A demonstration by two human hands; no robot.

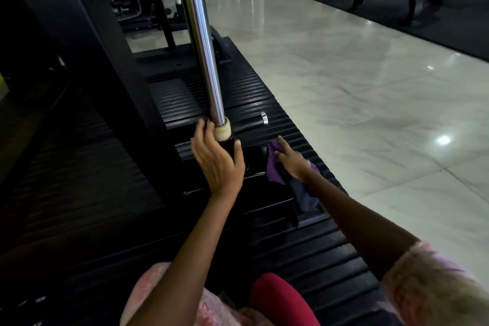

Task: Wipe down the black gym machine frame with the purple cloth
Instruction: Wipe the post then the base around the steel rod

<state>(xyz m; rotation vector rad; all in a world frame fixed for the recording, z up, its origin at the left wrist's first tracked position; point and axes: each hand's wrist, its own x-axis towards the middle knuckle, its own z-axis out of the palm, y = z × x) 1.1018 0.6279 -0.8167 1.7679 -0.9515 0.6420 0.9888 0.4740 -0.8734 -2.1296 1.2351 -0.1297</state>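
Right hand (292, 160) presses flat, fingers straight, on cloth (275, 169) lying on frame (254, 124) base; left hand (215, 159) cups pole (203, 47) foot, just left of cloth

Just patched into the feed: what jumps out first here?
A shiny chrome pole slants down the middle to a cream collar, where the left hand curls around its black base. Right of it, the right hand presses the purple cloth onto the ribbed black frame, beside pale glossy floor tiles.
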